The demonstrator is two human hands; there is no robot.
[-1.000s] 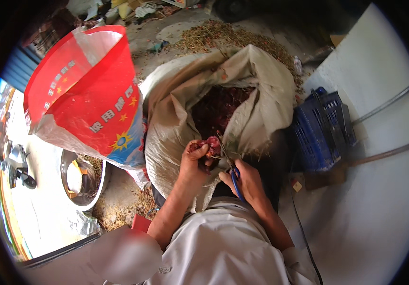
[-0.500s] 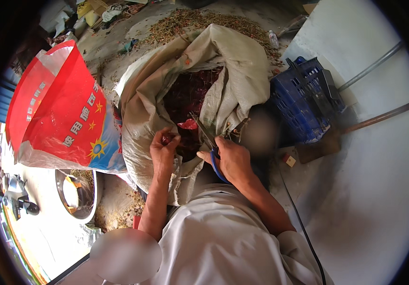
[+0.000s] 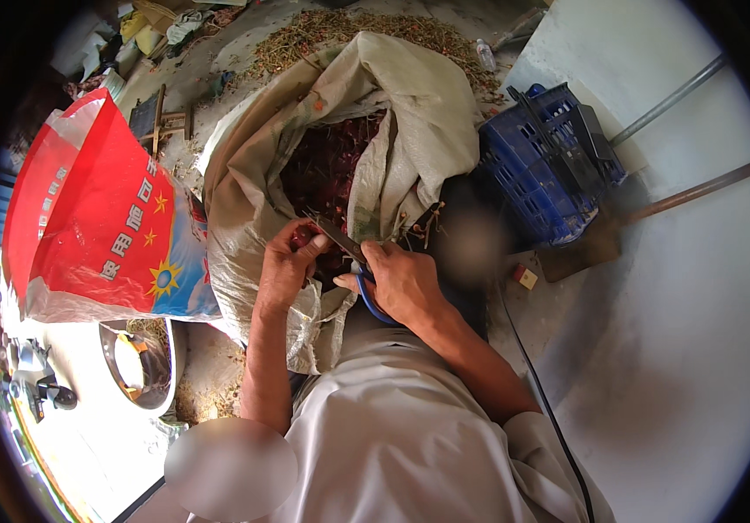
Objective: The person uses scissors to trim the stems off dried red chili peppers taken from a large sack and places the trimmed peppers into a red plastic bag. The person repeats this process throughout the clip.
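A big off-white woven sack (image 3: 414, 96) stands in front of me, its mouth rolled open. Inside lie dark red dried chilies (image 3: 331, 166) with thin stems. Over the sack's near rim, my left hand (image 3: 292, 253) is closed around a glossy dark red chili (image 3: 302, 236), mostly covered by the fingers. My right hand (image 3: 397, 279) grips scissors (image 3: 340, 237) with blue handles. Their dark blades point up and left, with the tips right beside the chili at my left fingertips. Whether the blades touch its stem is too small to tell.
To the left stands a large red and blue plastic bag (image 3: 105, 218), with a round white tub (image 3: 174, 366) below it. A blue plastic crate (image 3: 536, 166) rests by the white wall at right. Cut stems (image 3: 305, 44) cover the floor beyond the sack.
The scissors have moved left, bringing the blade tips to the chili in my left hand. My left hand has turned slightly and raised the chili. The whole view has shifted a little.
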